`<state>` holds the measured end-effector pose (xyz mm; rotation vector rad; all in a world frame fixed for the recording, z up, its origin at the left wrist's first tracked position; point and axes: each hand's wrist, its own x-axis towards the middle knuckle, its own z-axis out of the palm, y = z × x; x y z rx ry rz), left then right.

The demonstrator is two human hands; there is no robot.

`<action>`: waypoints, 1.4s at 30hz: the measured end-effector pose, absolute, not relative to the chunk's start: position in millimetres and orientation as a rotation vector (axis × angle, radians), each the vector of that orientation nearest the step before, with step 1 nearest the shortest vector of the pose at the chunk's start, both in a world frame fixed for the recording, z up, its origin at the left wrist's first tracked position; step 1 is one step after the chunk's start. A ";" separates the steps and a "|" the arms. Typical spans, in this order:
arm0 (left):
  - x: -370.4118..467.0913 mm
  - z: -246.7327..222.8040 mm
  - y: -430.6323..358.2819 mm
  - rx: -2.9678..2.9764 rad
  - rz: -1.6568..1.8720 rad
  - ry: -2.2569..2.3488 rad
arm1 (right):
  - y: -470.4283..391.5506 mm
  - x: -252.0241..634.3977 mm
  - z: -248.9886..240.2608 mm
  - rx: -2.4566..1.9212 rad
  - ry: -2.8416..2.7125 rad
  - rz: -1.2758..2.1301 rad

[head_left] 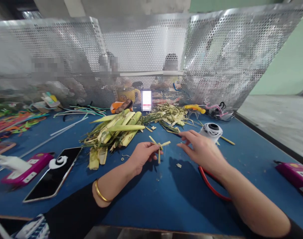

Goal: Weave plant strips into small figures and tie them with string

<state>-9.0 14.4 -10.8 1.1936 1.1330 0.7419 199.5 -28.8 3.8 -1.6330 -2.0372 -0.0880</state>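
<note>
My left hand (144, 154) pinches a small piece of crossed pale green leaf strips (165, 144) between thumb and fingers, above the blue table. To its right my right hand (201, 146) hovers with fingers apart and nothing visible between them, near the shredded leaf strips (173, 114). A white spool of thread (211, 131) stands just behind my right hand. Left of centre lies a pile of green and yellow husks (116, 129). One small pale scrap (178, 165) rests on the table between and below my hands.
A red curved handle (212, 187) lies partly under my right arm. At left are a phone (54, 174) and a magenta power strip (29, 171); another magenta strip (295, 177) is at right. A perforated metal screen (146, 39) borders the back, with people behind it.
</note>
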 end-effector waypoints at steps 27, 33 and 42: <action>-20.7 -6.1 32.5 0.984 1.073 1.203 | -84.0 224.8 -1.2 -1.381 -1.229 1.096; -24.7 -7.4 37.7 0.984 1.129 1.202 | -19.1 183.6 10.9 -1.276 -1.521 1.180; -24.7 -6.8 44.4 0.982 1.162 1.302 | -32.9 198.7 -8.0 -1.351 -1.782 1.361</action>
